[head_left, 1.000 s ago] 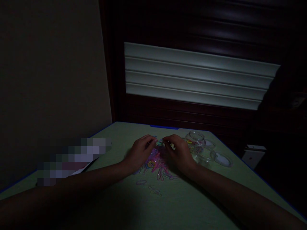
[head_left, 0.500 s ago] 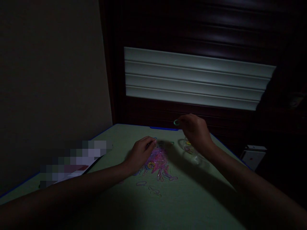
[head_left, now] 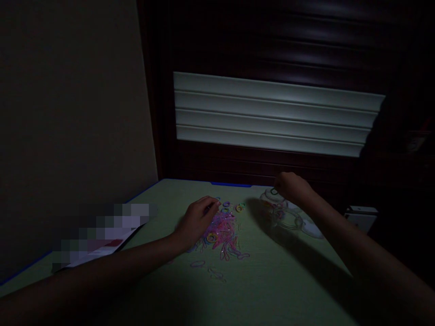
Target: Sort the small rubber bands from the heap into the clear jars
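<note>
My right hand is closed above the clear jars at the right side of the table, with a small green hair tie at its fingertips. Beneath it stands a clear jar holding some coloured bands; a second clear jar is nearer to me. My left hand rests at the left edge of a pile of pink and purple elastic bands, fingers curled together; whatever they hold is hidden. Several coiled hair ties lie just behind the pile, and a yellow one lies on it.
The light green table has a blue edge. A few loose bands lie in front of the pile. A white round lid is by the jars. At left lies a partly blurred white packet. A white box stands beyond the right edge.
My right hand has moved right and slightly down with the green hair tie, to above the jars. The hair ties behind the pile now show. My left hand has hardly moved.
</note>
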`<action>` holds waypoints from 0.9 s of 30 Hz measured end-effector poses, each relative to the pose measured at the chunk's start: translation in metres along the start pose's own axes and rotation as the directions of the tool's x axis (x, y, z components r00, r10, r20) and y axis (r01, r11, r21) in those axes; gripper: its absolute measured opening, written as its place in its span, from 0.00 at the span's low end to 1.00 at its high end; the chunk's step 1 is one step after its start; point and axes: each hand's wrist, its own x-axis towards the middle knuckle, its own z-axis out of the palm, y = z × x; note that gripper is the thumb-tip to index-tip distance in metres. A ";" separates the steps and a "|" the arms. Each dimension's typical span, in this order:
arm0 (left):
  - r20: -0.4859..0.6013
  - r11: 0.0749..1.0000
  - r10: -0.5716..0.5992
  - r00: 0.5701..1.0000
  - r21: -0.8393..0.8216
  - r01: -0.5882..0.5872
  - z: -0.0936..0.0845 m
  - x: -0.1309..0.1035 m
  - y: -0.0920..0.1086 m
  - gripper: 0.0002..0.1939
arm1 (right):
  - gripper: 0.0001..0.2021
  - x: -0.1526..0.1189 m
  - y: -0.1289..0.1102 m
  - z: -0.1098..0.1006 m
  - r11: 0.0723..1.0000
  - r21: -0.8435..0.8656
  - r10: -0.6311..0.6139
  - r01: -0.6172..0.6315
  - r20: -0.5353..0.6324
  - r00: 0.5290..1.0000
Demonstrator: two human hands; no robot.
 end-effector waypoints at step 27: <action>-0.199 0.943 -0.229 0.953 -0.289 0.166 -0.007 0.006 0.004 0.12 | 0.09 -0.087 -0.116 0.042 0.527 0.792 -0.107 0.309 -0.299 0.948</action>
